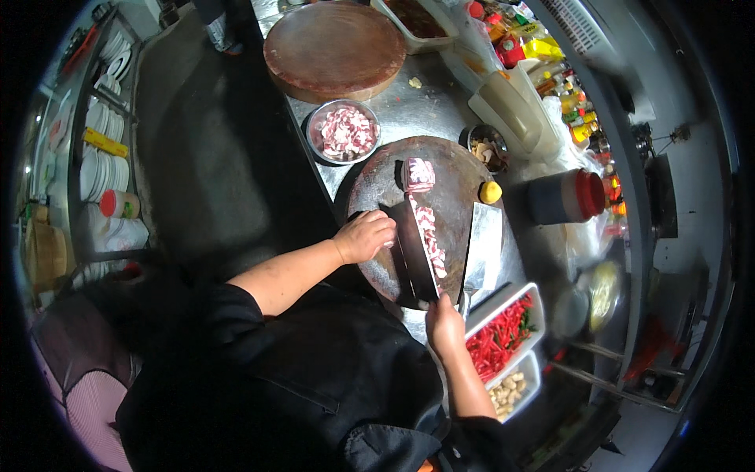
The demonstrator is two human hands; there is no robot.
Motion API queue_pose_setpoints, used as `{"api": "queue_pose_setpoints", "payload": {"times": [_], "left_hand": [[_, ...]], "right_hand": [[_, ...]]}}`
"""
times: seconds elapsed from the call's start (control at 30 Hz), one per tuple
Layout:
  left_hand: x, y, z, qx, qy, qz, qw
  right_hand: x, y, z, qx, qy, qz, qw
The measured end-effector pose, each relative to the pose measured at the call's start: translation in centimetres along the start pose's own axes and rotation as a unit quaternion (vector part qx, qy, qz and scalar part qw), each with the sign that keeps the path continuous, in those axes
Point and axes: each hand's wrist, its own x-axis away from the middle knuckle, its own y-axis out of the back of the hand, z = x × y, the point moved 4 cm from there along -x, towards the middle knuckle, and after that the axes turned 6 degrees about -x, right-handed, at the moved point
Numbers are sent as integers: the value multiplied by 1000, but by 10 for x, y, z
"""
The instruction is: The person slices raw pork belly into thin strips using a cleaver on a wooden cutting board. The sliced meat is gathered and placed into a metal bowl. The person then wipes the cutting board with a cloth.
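Note:
My right hand (445, 323) grips the handle end of a dark-bladed cleaver (417, 248). Its blade stands on edge over a round chopping block (377, 177). Along the blade's right side runs a row of cut pieces of streaky raw meat (432, 242). A larger block of the same meat (419, 174) sits just beyond the blade's far end. My left hand (367, 236) is at the block's left edge, beside the blade, with fingers curled; whether it holds anything is unclear. A second, bright cleaver (483, 242) lies flat on the right.
A steel bowl of cut meat (345, 131) stands beyond the block, near a second round block (333, 50). Rightward are a yellow lump (490, 192), a bowl of scraps (487, 147), a red-lidded jar (566, 196) and a tub of red chilies (501, 336). Another person's leg (217, 29) shows far left.

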Motion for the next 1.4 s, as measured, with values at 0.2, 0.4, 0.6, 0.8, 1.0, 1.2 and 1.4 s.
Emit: {"api": "queue_pose_setpoints", "payload": {"times": [0.2, 0.4, 0.6, 0.8, 1.0, 1.2, 1.4], "left_hand": [[-1, -1, -2, -12, 9, 5, 1000], [-2, 0, -1, -14, 4, 24, 1000], [0, 2, -4, -1, 22, -1, 1000], [-1, 4, -7, 9, 18, -54, 998], [2, -1, -3, -50, 24, -1, 998], [2, -3, 0, -39, 34, 17, 999], [-1, 0, -1, -42, 34, 22, 998]], "right_hand": [[28, 25, -1, 0, 110, -64, 992], [-13, 29, 61, 66, 31, 19, 997], [-54, -3, 57, 2, 142, -48, 989], [7, 8, -9, -23, 91, -57, 994], [18, 45, 36, 40, 120, -15, 992], [-8, 39, 48, 55, 122, 2, 991], [-10, 41, 52, 58, 86, 21, 994]]}}
